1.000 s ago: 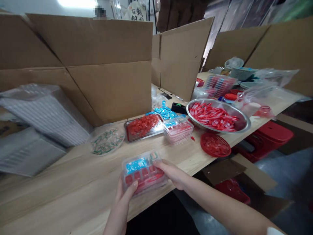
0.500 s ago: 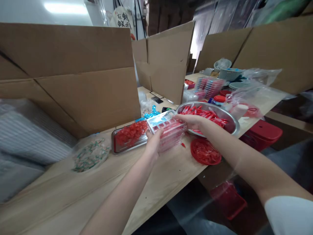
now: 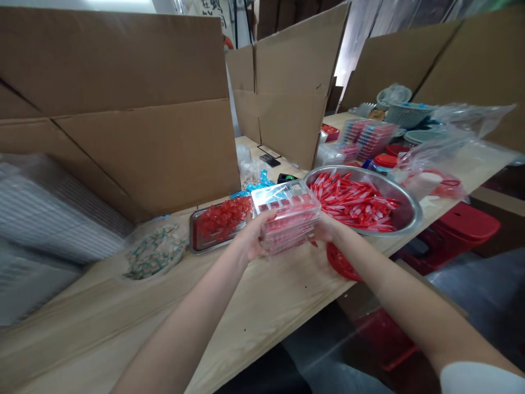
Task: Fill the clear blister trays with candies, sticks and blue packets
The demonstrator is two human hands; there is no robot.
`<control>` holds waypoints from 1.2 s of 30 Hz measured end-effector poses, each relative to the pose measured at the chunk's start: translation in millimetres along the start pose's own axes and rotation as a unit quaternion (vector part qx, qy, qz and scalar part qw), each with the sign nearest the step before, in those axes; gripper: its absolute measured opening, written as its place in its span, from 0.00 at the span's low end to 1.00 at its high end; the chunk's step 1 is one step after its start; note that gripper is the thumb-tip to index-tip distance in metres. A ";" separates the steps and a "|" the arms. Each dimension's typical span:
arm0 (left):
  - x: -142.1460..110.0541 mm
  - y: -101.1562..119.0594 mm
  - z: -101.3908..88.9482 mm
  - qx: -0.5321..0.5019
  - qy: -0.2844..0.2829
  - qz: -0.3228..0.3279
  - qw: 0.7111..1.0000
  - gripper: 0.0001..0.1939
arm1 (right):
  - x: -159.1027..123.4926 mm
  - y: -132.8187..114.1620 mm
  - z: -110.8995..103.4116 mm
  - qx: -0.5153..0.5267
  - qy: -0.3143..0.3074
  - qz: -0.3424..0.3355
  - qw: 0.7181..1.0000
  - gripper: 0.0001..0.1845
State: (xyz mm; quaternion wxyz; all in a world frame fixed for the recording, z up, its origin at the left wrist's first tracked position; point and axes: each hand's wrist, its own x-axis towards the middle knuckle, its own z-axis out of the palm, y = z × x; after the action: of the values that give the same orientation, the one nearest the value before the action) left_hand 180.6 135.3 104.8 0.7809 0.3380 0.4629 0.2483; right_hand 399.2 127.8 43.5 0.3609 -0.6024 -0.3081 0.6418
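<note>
Head view: our left hand [image 3: 259, 234] and right hand [image 3: 324, 227] clasp a stack of clear compartmented plastic boxes [image 3: 289, 219] from opposite sides, just left of the metal basin [image 3: 412, 218] of red sticks [image 3: 353, 203].

Fingers hide behind the stack of clear, flat plastic boxes [image 3: 289, 221].
The boxes cover some fingers of the left hand [image 3: 255, 238] and the right hand [image 3: 326, 225], and the right end of the shiny metal tray [image 3: 200, 247]; the small things inside them are too blurry to name. The right arm [image 3: 388, 273] covers part of the round red plastic basket [image 3: 339, 265]. The tall, pale, ribbed stack [image 3: 61, 202] is blurry and cut off on the left. The top edge chops the white bag with black writing [image 3: 210, 7].
</note>
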 end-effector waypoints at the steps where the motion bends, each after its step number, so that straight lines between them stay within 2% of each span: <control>1: -1.1 -1.1 -5.4 0.000 -0.002 0.006 1.000 0.26 | -3.0 1.8 5.0 -0.003 0.011 0.016 1.000 0.23; 3: -6.5 -3.5 -20.0 0.006 -0.004 0.014 1.000 0.27 | -11.2 5.4 18.7 -0.008 0.015 0.035 0.999 0.25; 5: -17.3 -5.8 -39.7 0.015 -0.006 0.012 1.000 0.25 | -20.1 10.4 37.2 -0.009 -0.010 0.034 0.999 0.27; 10: -67.2 -14.8 -101.9 0.023 0.005 -0.006 1.000 0.22 | -34.8 30.9 96.8 -0.008 -0.081 0.048 0.995 0.33; 14: -113.7 -24.7 -157.1 0.015 0.022 0.007 1.000 0.21 | -32.9 44.7 152.7 -0.029 -0.140 0.069 0.987 0.32; 20: -179.9 -31.1 -238.7 -0.014 0.099 0.037 0.994 0.21 | -26.8 60.8 249.4 -0.053 -0.226 0.059 0.971 0.29; 23: -205.1 -30.9 -273.8 -0.021 0.123 0.030 0.992 0.19 | -19.9 63.1 287.7 -0.100 -0.249 0.068 0.961 0.32; 24: -210.9 -30.8 -283.8 -0.021 0.124 0.028 0.992 0.18 | -16.4 60.0 297.2 -0.123 -0.242 0.070 0.960 0.34; 26: -218.4 -30.8 -299.5 -0.023 0.117 0.026 0.992 0.17 | -9.8 45.6 311.5 -0.160 -0.183 0.038 0.969 0.36; 28: -220.5 -30.6 -308.5 -0.027 0.113 0.030 0.993 0.16 | -6.7 20.4 322.2 -0.183 -0.112 -0.065 0.975 0.36; 29: -220.0 -30.1 -310.6 -0.029 0.114 0.034 0.993 0.15 | -7.2 5.0 327.2 -0.204 -0.092 -0.136 0.965 0.35; 31: -217.4 -28.1 -311.4 -0.037 0.121 0.042 0.991 0.15 | -11.7 -26.2 338.6 -0.280 -0.105 -0.265 0.917 0.34; 32: -215.9 -27.1 -310.8 -0.042 0.127 0.046 0.990 0.16 | -14.8 -40.0 345.0 -0.329 -0.125 -0.300 0.887 0.35; 34: -214.5 -27.0 -308.9 -0.059 0.145 0.060 0.986 0.19 | -20.1 -60.2 358.4 -0.416 -0.175 -0.303 0.839 0.36; 36: -216.8 -33.6 -306.3 -0.087 0.175 0.090 0.977 0.23 | -21.4 -69.2 369.4 -0.462 -0.224 -0.259 0.818 0.34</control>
State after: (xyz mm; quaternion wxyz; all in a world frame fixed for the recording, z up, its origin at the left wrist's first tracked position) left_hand -186.9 52.9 94.7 0.6885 0.2602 0.5371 0.4121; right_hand 38.1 162.5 143.9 0.1144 -0.4358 -0.7855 0.4242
